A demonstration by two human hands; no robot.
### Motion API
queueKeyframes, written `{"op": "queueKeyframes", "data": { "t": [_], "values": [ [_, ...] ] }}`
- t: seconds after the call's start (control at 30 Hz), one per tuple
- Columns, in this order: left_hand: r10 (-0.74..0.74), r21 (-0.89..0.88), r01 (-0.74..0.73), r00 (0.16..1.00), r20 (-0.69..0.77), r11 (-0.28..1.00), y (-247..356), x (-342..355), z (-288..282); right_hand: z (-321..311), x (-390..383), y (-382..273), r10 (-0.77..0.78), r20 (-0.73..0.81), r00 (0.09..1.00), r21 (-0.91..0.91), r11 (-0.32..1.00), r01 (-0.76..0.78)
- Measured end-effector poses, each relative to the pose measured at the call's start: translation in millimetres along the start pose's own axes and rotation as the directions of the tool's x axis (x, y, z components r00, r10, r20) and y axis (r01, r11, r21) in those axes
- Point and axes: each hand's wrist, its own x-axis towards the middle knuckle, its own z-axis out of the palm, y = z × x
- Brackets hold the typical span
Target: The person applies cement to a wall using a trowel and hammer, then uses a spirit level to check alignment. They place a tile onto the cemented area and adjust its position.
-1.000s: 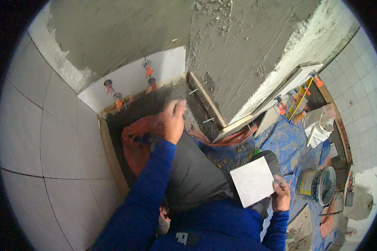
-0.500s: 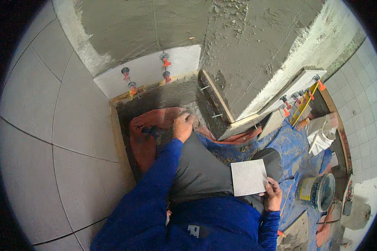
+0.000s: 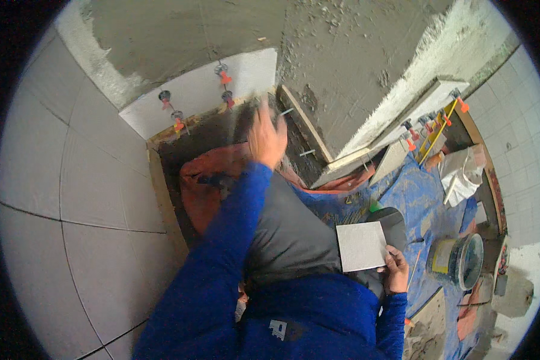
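My left hand (image 3: pixel 267 143) is raised over the dark recess at the wall's foot, fingers stretched toward the white wall tile (image 3: pixel 255 72) and blurred by motion. Nothing shows in it. It sits just left of a wooden strip (image 3: pixel 303 120) edging the mortared pillar, and apart from both. Along the lower right, my right hand (image 3: pixel 396 270) grips a small square white tile (image 3: pixel 362 246) by its right edge. That tile lies flat above my grey trouser leg. Red and black levelling clips (image 3: pixel 225 77) stick out from the wall tile.
Large grey tiles (image 3: pixel 33 162) cover the left wall. Wet mortar (image 3: pixel 186 30) coats the back wall and pillar. At right stand a bucket (image 3: pixel 456 264), a white bag (image 3: pixel 462 174) and more clips on another tile (image 3: pixel 423 117). Blue sheeting (image 3: pixel 411 192) and reddish cloth (image 3: pixel 204 180) lie below.
My left hand has lifted from my knee and moved up toward the wall tile, its fingers straightening. My right hand still holds the small tile, slightly higher and further right in view.
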Motion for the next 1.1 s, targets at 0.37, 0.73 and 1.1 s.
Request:
{"op": "queueKeyframes", "data": {
  "t": [0.37,0.73,1.1],
  "values": [
    [-0.159,0.443,0.190,0.982,-0.106,0.876,44.0,122.7,-7.5,-15.1,-19.1,9.2,0.014,-0.074,0.997,-0.037,0.999,-0.017],
    [-0.159,0.461,0.126,0.987,0.034,0.878,48.3,138.2,2.9,-34.7,-28.6,20.4,0.026,-0.098,0.995,0.014,1.000,-0.025],
    [-0.156,0.420,0.092,0.981,0.119,0.903,52.8,150.3,30.7,-34.8,-38.3,16.4,0.064,-0.131,0.989,0.030,0.998,-0.060]
  ]
}}
